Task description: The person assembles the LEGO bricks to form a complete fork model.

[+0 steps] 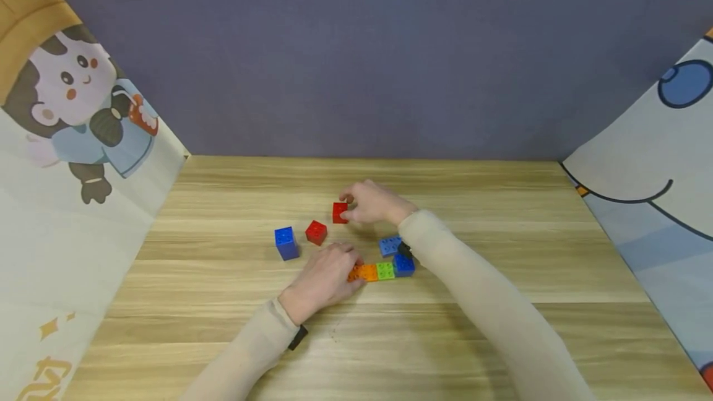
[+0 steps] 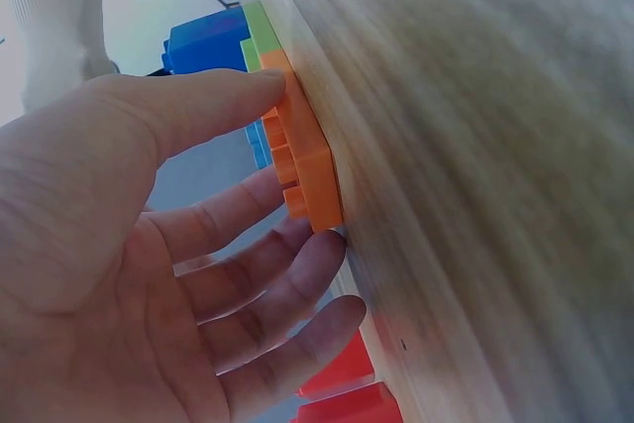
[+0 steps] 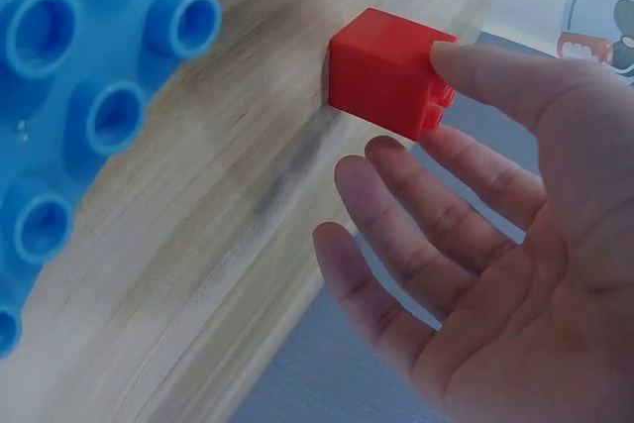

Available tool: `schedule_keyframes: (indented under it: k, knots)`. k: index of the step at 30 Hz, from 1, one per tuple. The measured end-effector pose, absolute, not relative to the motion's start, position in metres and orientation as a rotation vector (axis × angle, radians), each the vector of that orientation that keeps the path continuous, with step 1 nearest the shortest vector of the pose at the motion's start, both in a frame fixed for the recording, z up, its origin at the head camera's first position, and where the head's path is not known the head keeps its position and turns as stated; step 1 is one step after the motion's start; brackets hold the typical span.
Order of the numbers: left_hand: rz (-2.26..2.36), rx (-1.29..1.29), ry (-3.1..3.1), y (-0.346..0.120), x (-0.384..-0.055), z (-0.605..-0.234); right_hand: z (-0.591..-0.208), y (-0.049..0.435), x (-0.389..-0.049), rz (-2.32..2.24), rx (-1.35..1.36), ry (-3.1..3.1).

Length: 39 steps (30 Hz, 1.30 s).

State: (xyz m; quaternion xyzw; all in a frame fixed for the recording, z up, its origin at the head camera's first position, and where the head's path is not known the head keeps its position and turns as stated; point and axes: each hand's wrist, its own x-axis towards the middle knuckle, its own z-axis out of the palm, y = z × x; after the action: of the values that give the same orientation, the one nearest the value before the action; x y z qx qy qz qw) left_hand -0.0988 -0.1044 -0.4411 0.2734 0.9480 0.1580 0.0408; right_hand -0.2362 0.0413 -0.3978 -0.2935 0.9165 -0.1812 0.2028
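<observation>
My left hand (image 1: 328, 274) holds the left end of a low row of building blocks, its thumb on one side of an orange block (image 2: 315, 175) and fingers on the other. Along that row follow a lime-green block (image 1: 385, 271) and a taller dark blue block (image 1: 403, 266). Farther back, my right hand (image 1: 374, 204) pinches a red block (image 3: 381, 71) at its studded end between thumb and index finger. In the right wrist view the other fingers spread apart beside the block. Just behind the row lies a light blue studded block (image 1: 389, 245), partly covered by the right wrist's black strap.
A second red block (image 1: 316, 232) and a tall blue block (image 1: 286, 244) stand left of the hands on the wooden table (image 1: 473, 190). A dark grey panel (image 1: 356, 60) rises at the table's back edge, with printed panels on both sides.
</observation>
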Motion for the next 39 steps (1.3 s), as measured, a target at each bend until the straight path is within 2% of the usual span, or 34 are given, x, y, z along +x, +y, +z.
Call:
schedule_keyframes:
  k: [24, 39]
  knots:
    - [0.5, 0.832, 2.905, -0.103, -0.1, -0.44, -0.384, 0.048, -0.238, -0.593, -0.858, 2.556]
    - [0.476, 0.905, 2.879, -0.111, -0.082, -0.441, -0.377, 0.072, -0.189, -0.673, -0.818, 2.595]
